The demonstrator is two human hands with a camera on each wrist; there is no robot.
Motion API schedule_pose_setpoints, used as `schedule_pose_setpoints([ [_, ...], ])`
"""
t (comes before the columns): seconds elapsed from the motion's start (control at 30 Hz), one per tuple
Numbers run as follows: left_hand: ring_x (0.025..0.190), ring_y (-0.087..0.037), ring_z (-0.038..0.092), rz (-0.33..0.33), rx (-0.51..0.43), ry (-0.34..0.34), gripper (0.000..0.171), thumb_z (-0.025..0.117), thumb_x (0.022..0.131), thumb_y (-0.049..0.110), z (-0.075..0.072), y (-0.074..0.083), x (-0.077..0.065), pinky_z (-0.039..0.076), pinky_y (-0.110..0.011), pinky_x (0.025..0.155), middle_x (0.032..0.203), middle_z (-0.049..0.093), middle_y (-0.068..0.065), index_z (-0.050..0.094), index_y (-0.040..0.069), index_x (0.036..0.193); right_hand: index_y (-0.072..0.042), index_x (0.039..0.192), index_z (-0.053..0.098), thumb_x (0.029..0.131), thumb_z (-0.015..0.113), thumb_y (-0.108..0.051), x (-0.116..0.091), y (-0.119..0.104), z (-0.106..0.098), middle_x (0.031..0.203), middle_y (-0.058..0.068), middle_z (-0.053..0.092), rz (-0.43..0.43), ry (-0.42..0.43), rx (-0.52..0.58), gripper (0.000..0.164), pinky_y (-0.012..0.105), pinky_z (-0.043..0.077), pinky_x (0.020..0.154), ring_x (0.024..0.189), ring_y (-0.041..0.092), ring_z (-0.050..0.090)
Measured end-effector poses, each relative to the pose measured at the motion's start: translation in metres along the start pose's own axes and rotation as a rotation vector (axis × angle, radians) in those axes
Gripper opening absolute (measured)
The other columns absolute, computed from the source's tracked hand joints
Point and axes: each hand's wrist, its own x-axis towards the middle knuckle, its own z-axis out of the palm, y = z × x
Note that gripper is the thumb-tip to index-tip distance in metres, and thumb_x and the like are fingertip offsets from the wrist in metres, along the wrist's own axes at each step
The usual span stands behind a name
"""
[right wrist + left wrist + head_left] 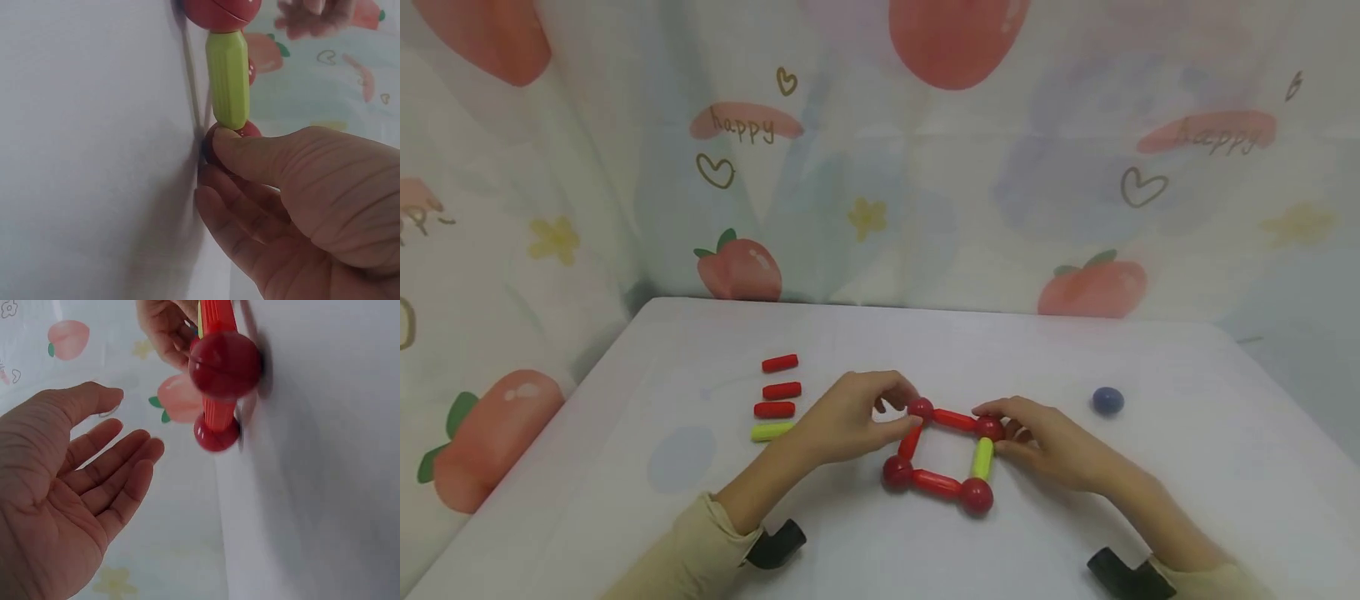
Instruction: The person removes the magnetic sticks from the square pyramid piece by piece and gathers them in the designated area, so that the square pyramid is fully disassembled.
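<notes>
A square frame of magnetic rods and balls lies on the white table, with a red ball at each corner. Three sides are red rods (pixel 936 483); the right side is a yellow-green rod (pixel 982 458). My right hand (pixel 1052 446) pinches the far right ball (pixel 989 428) between thumb and fingers. In the right wrist view the thumb lies across that ball (pixel 253 130), beside the yellow-green rod's end. My left hand (pixel 853 421) is by the far left ball (pixel 921 409). The left wrist view shows its fingers (pixel 103 465) relaxed and parted, apart from the balls.
Several loose rods lie left of the frame: red ones (pixel 780 363) and a yellow-green one (pixel 771 432) beside the left forearm. A blue ball (pixel 1108 401) sits beyond the right hand. A printed curtain (pixel 925 208) hangs behind the table (pixel 587 483).
</notes>
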Motion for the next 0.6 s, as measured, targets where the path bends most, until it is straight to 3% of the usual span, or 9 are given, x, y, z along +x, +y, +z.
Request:
schedule_pose_setpoints([
  [0.17,0.099,-0.017,0.065,-0.072,0.05,-0.093,0.038,0.078,0.091,0.015,0.022,-0.002,0.025,0.056,-0.026,0.087,0.112,0.071,-0.003,0.065,0.008,0.127,-0.01,0.132,0.062,0.09,0.075,-0.004,-0.001,0.001,0.004,0.116,-0.003,0.067,-0.025,0.033,-0.002,0.045,0.029,0.057,0.086,0.093,0.007,0.06],
  [0.33,0.093,-0.008,0.06,-0.126,0.092,-0.216,0.043,0.076,0.093,0.016,0.035,-0.007,0.037,0.052,-0.018,0.083,0.11,0.068,0.001,0.061,0.012,0.134,-0.01,0.131,0.06,0.09,0.074,-0.003,0.0,0.0,0.006,0.118,-0.001,0.066,-0.043,0.037,0.035,0.043,0.034,0.058,0.091,0.099,0.012,0.065],
  [0.43,0.09,-0.006,0.059,-0.119,0.079,-0.242,0.04,0.075,0.093,0.015,0.038,-0.008,0.039,0.052,-0.017,0.081,0.107,0.068,0.002,0.062,0.012,0.132,-0.01,0.131,0.059,0.091,0.074,-0.003,0.0,0.0,0.007,0.12,-0.001,0.066,-0.045,0.04,0.054,0.043,0.035,0.058,0.091,0.101,0.013,0.066],
  [0.6,0.08,-0.006,0.06,-0.161,-0.005,-0.224,0.037,0.079,0.09,0.017,0.038,-0.007,0.039,0.053,-0.017,0.072,0.092,0.068,0.005,0.066,0.01,0.125,-0.01,0.132,0.057,0.091,0.075,-0.006,0.002,-0.002,0.009,0.121,0.0,0.065,-0.013,0.061,0.096,0.044,0.037,0.058,0.092,0.102,0.015,0.068],
])
